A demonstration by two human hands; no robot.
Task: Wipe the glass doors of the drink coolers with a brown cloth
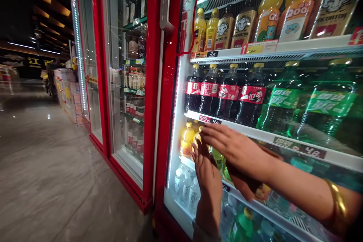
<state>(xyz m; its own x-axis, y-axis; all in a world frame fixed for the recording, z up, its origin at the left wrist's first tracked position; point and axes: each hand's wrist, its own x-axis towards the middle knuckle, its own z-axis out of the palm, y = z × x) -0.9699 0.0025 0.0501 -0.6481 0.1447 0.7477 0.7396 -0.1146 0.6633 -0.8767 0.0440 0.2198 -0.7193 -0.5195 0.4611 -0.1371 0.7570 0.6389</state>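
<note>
My left hand (pixel 208 172) is raised at the lower middle, fingers stretched upward, holding nothing. Its fingertips are close to those of my right hand (pixel 238 151), which reaches in from the right with its fingers extended and nothing in them. A gold bangle (pixel 336 200) circles my right wrist. Both hands are in front of a lit red-framed drinks cooler (pixel 167 94); whether they touch its glass I cannot tell. Cola bottles (pixel 228 92) and green bottles (pixel 331 98) stand on the shelf above them. Yellow drink bottles (pixel 187 140) are just left of the fingertips. A dark shape below my right palm is unclear.
Further coolers with red frames (pixel 106 83) line up to the left. A handle (pixel 166 3) is on the cooler frame, with a red cord (pixel 195 15) hanging nearby. The shiny floor (pixel 65 174) runs back past stacked boxes (pixel 66 87).
</note>
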